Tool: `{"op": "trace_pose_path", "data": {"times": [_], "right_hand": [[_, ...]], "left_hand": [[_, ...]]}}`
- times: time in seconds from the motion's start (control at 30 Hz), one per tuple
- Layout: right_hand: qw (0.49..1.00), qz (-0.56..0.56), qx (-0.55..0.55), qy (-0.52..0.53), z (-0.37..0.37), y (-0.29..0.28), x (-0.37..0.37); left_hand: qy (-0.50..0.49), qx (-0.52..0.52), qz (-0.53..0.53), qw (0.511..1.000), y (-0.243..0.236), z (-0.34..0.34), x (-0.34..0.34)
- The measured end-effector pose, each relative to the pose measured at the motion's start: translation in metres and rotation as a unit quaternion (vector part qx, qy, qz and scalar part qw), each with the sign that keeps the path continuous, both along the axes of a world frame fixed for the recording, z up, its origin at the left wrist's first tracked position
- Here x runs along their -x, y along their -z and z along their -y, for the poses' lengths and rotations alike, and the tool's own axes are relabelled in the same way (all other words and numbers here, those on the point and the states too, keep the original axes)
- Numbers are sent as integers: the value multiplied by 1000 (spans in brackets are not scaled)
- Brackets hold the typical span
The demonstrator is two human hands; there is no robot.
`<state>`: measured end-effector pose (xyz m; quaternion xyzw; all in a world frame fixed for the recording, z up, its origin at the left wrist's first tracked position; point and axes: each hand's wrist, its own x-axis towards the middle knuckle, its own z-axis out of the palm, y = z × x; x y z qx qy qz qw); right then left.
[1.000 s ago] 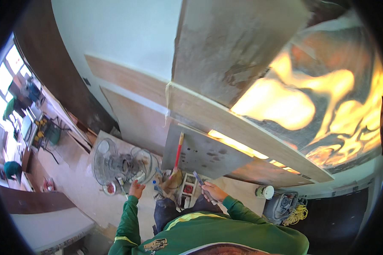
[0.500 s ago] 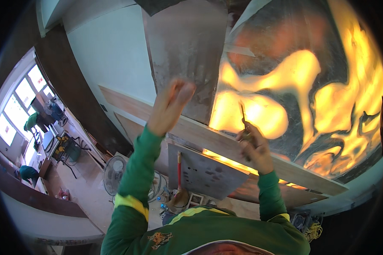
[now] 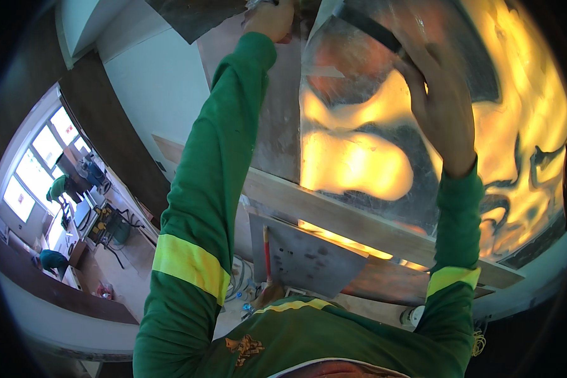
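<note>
My left hand (image 3: 271, 24) is stretched far forward to the top edge of the head view, closed, its fingers curled beside the corner of a dark sheet (image 3: 198, 16). A small shiny bit shows at its fingertips; what it holds is partly cut off. Farther right, my right hand (image 3: 444, 101) grips the near end of a dark, flat, blade-like tool (image 3: 366, 26). The tool lies over the glowing marbled panel (image 3: 365, 164), which has yellow light and dark grey patches. A grey-brown sheet (image 3: 277, 126) covers the panel's left side, below my left hand.
A wooden board (image 3: 340, 211) runs along the panel's near edge. Below it leans a grey spotted sheet (image 3: 309, 255) beside a red-handled brush (image 3: 267, 255). To the left, a room holds a yellow-black machine (image 3: 104, 223) and two people in green (image 3: 58, 188).
Both hands have moved forward, the left to the top edge and the right up and to the right. The tool in my right hand has swung from upright to slanting across the panel's upper part.
</note>
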<state>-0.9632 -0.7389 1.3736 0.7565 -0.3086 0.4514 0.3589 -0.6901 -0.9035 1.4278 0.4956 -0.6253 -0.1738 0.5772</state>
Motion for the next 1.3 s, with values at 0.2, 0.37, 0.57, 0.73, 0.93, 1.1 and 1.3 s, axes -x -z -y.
{"op": "trace_pose_path", "data": {"times": [0.2,0.37,0.57,0.73,0.93,1.1,1.3], "right_hand": [[970,-161,108,146,40,-57,-19],[965,-183,122,140,72,-70,-34],[964,-221,80,124,59,-86,-56],[957,-212,121,157,114,-80,-66],[959,-221,109,140,118,-68,-64],[953,-248,107,136,114,-75,-46],[958,-209,128,148,122,-86,-59]], "left_hand": [[104,77,77,989,15,47,-24],[144,132,61,979,21,49,-30],[229,36,-204,951,33,2,-17],[247,55,-203,946,40,0,-17],[242,24,-203,949,36,1,-21],[219,42,-218,950,39,0,-14],[224,60,-249,940,45,-5,-11]]}}
